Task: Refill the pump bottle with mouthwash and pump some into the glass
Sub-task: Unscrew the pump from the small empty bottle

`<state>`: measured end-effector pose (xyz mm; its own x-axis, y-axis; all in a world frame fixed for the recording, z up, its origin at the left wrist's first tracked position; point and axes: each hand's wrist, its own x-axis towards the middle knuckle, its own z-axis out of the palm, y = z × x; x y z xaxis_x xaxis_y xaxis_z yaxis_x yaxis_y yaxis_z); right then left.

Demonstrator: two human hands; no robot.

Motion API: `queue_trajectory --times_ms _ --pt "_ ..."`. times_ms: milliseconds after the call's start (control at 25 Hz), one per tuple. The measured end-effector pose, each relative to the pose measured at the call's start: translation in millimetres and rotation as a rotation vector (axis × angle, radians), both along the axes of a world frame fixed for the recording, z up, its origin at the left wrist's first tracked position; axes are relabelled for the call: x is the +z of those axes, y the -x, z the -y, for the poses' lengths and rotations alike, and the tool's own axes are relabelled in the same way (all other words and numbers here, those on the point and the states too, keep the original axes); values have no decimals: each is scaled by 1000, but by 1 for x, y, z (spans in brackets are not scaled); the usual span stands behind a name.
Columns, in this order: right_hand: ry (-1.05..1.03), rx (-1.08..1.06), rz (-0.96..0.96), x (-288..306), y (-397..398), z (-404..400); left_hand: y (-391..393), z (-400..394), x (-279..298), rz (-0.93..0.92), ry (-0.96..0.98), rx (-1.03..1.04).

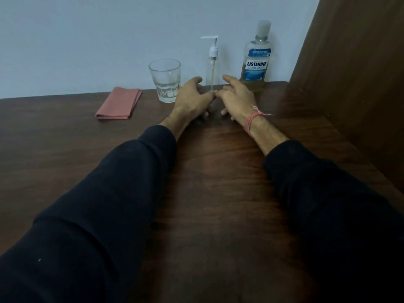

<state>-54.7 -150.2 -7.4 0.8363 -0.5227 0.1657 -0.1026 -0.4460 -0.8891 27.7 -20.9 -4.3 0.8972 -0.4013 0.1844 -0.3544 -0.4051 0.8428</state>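
A clear pump bottle (212, 71) with a white pump head stands at the back of the wooden table, against the wall. My left hand (192, 99) lies just left of its base and my right hand (236, 99) just right of it, fingers loosely spread near the base and holding nothing. Whether the fingertips touch the bottle is unclear. An empty clear glass (165, 80) stands left of the left hand. The Listerine mouthwash bottle (255, 60), capped and with a little yellowish liquid at the bottom, stands behind my right hand.
A folded pink cloth (119, 103) lies on the table (218, 171) left of the glass. A brown wooden panel (349, 73) rises along the right side. A pale wall runs behind the objects.
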Motion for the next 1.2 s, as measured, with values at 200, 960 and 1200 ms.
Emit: queue_trajectory --times_ms 200,960,1200 --pt "44 20 -18 -4 -5 4 1 1 -2 2 13 -23" --pt "-6 86 31 7 44 -11 43 -13 4 113 -157 115" --pt "-23 210 27 -1 117 -36 118 -76 7 103 -214 -2"
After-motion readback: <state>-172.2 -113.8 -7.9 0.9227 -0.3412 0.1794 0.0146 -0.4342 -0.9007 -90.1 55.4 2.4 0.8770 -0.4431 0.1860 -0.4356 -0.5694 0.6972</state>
